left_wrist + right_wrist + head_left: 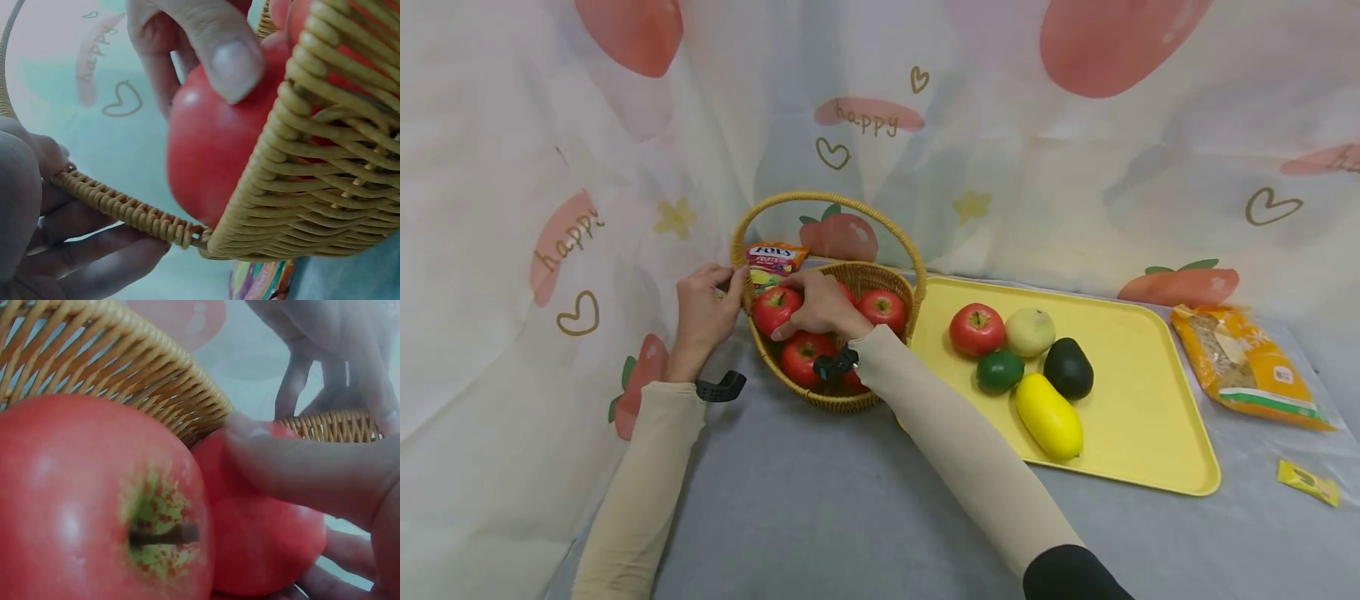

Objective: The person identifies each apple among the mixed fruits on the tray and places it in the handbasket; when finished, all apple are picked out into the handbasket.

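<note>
A wicker basket (842, 403) with an arched handle (831, 197) holds several red apples (806, 356). At the left side of the basket, my left hand (707, 312) grips the lower part of the handle, its thumb on one face and fingers behind, as the left wrist view also shows. My right hand (822, 307) reaches into the basket and holds an apple (206, 150) at the left rim between thumb and fingers. Another apple (94, 500) fills the near part of the right wrist view. The lower apples are partly hidden by the right wrist.
A FOX'S candy bag (778, 255) lies behind the basket. To the right, a yellow tray (1142, 400) carries a red apple (977, 330), a pale round fruit (1030, 332), a green fruit (1000, 372), an avocado (1068, 369) and a yellow mango-like fruit (1048, 417). An orange bag (1247, 367) lies beyond.
</note>
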`<control>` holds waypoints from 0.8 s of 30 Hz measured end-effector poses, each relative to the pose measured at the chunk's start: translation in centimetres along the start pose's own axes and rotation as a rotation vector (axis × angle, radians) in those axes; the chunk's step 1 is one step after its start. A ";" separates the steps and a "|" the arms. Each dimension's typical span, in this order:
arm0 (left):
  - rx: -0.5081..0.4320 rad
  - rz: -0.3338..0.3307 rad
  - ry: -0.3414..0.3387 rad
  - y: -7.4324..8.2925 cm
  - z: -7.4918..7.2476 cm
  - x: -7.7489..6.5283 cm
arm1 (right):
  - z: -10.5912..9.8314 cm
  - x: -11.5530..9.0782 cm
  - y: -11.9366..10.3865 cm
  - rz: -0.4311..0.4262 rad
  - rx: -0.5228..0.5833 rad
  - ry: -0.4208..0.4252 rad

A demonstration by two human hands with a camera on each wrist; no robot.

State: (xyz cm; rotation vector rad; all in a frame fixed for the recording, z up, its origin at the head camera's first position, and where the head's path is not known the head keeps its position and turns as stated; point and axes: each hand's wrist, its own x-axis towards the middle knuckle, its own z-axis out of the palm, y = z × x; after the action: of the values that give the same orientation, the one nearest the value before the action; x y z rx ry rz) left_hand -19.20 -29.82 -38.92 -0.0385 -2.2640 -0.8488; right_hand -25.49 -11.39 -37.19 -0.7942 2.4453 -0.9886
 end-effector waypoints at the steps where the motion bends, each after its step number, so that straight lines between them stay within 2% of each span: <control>1: -0.002 0.000 -0.007 0.1 0.1 0.0 | 0.0 -0.1 -0.1 0.009 -0.020 0.001; 6: 0.011 0.028 -0.023 0.4 0.4 0.2 | 0.2 -0.4 -0.1 0.021 -0.099 0.006; 13: 0.029 0.074 -0.013 0.7 0.7 0.5 | 0.3 -0.6 0.1 0.021 -0.109 0.046; 19: 0.073 0.021 -0.029 0.9 0.5 0.5 | 0.5 -0.7 -0.2 0.007 -0.140 0.046; 24: 0.104 -0.038 -0.015 0.6 0.0 0.4 | 1.0 -0.2 -0.9 -0.005 -0.159 0.033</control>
State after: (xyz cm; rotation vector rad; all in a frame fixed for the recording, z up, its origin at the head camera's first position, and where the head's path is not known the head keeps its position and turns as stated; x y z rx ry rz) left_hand -19.32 -29.42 -38.33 0.0452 -2.3263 -0.7516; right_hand -24.43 -12.33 -37.20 -0.8414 2.5763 -0.8219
